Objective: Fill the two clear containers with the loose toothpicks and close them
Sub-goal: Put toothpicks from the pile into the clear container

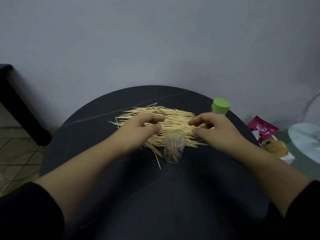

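On a round dark worktop (pixel 103 170) lies a wide pile of loose toothpicks (pixel 174 115). At its near edge stands 1 open clear container (pixel 174 149) with a few toothpicks inside. A green-lidded container (pixel 220 105) stands at the far right. The left hand (pixel 138 129) and right hand (pixel 218 129) hover over the pile, fingers (pixel 155 118) curled toward the thumbs. Motion blur hides whether either hand pinches any toothpicks.

Left hand (pixel 138 129), right hand (pixel 219 129), fingers (pixel 155 118) loosely curled

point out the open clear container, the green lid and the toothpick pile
open clear container (pixel 174 151), head view, on its see-through side wall
green lid (pixel 221 104), head view, on its top face
toothpick pile (pixel 174 116), head view, on sticks in its middle
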